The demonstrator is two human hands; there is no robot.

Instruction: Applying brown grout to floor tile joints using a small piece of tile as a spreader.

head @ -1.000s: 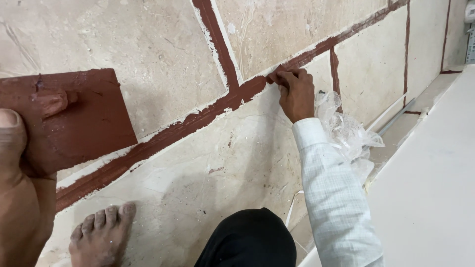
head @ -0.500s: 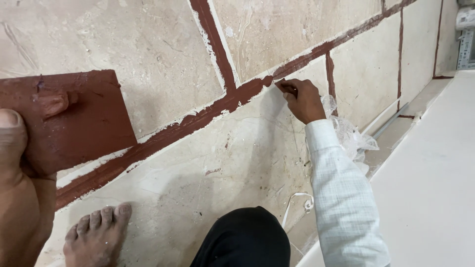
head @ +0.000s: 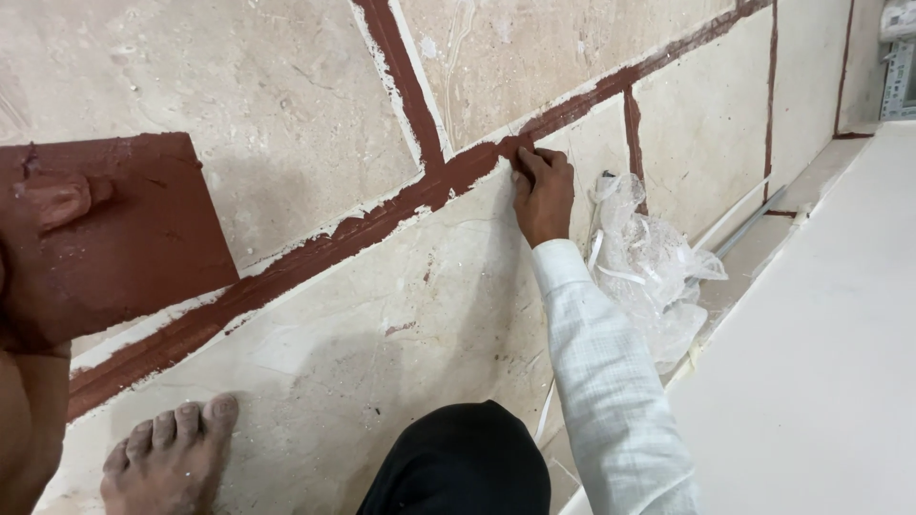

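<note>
The red-brown grout line runs slanting across the beige floor tiles, and the right hand sits right on it, fingertips bunched and pressed into the joint. Left hand holds a grout-smeared square board, fingers mostly hidden. Crumpled plastic bag just beside the right wrist.

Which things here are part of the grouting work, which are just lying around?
In use:
right hand pressing on the red grout line
left hand holding the red-smeared board
stone floor tiles

Lying about:
crumpled clear plastic bag
thin pipe along the ledge
</note>
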